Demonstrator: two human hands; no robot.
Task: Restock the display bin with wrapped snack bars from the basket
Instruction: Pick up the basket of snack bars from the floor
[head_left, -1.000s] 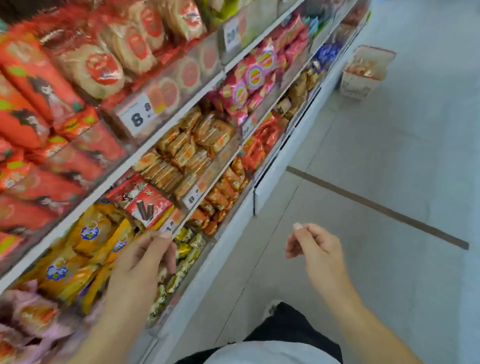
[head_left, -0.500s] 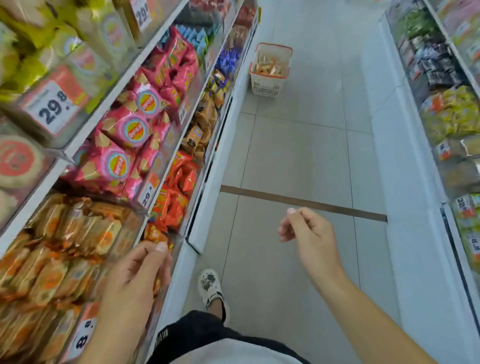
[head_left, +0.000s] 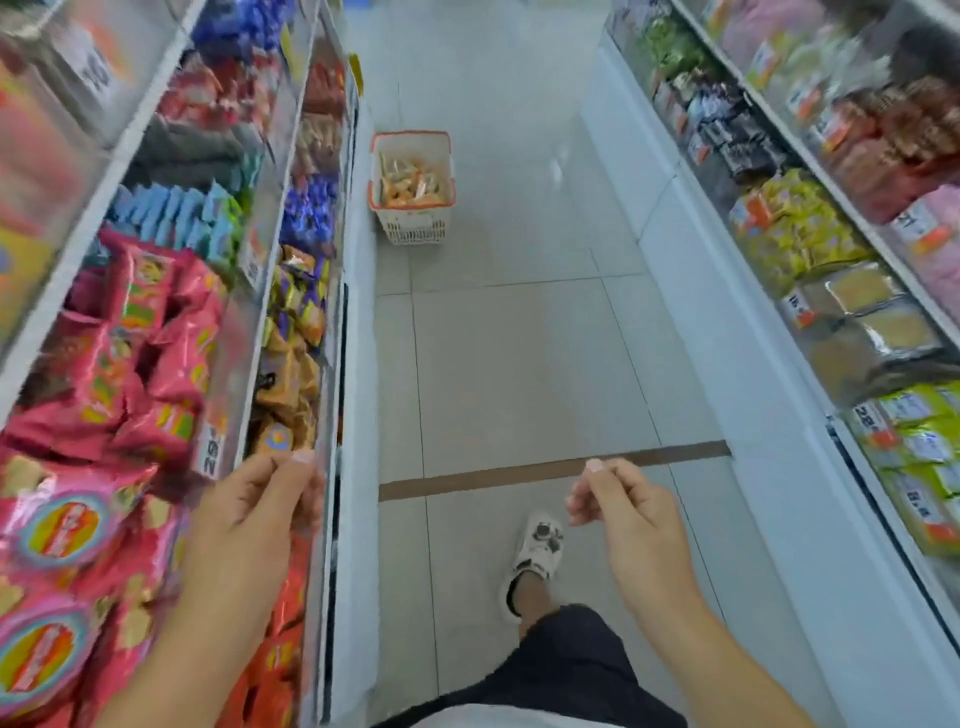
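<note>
A white basket with an orange rim (head_left: 411, 228) stands on the aisle floor far ahead, close to the left shelving. Several wrapped snack bars (head_left: 410, 182) in orange and pale wrappers lie inside it. My left hand (head_left: 260, 501) hangs in front of the left shelf edge with fingers loosely curled, holding nothing. My right hand (head_left: 621, 506) hovers over the floor at the same height, also loosely curled and empty. Both hands are far short of the basket.
Left shelving (head_left: 358, 322) holds pink packs (head_left: 145, 358), brown and purple packs (head_left: 291, 332) and blue packs. Right shelving (head_left: 727, 322) holds yellow-green and dark packs. A brown strip (head_left: 519, 470) crosses the tiled floor. My shoe (head_left: 537, 551) is stepping forward.
The view has swung from the left shelf to straight down the aisle, and the basket is now nearer. Both hands stay loosely curled and empty.
</note>
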